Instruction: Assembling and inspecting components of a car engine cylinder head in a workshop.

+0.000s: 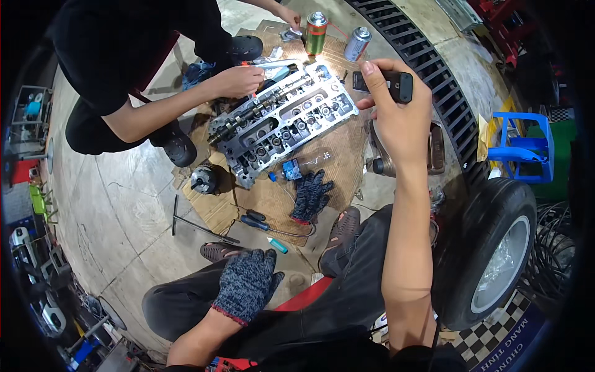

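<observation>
My right hand is raised at the right of the engine's cylinder head, closed round a small black handheld device that looks like a light. A bright patch falls on the far end of the head. My left hand, in a dark knitted glove, lies over my left leg, fingers stretched forward, holding nothing. The head lies on cardboard with a camshaft along its far side. Across from me, a co-worker's hand is over the head's far edge; their other hand is near the spray cans.
Beyond the head stand a green spray can and a white one. Closer lie a glove, a plastic bottle, a screwdriver and a T-handle wrench. A wheel and blue stool stand right, beside a floor grate.
</observation>
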Demonstrator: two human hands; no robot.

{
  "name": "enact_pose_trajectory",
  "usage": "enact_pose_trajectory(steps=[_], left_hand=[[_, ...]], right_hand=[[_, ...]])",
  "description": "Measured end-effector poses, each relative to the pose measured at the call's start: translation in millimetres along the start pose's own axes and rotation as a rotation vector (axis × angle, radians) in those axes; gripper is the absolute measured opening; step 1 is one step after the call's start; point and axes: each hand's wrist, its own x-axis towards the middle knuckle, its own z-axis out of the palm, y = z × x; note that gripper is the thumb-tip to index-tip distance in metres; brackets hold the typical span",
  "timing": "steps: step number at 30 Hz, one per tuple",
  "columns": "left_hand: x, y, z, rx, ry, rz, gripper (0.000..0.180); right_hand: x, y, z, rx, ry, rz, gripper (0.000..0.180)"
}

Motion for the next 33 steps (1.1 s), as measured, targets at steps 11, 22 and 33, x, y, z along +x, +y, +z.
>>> enact_pose_trajectory(steps=[11, 22, 33], left_hand=[[-27, 29, -14, -0.077, 0.083, 0.062, 0.039], [-40, 27, -2, -0.047, 0.066, -0.002, 0.039], [-50, 21, -6, -0.106, 0.090, 0.015, 0.042]], right_hand=[[-10, -7, -26, -0.008, 0.003, -0.003, 0.025], [-13, -10, -13, 0.042, 0.016, -0.021, 0.025], [-13, -14, 14, 0.011, -0.057, -0.036, 0.026]])
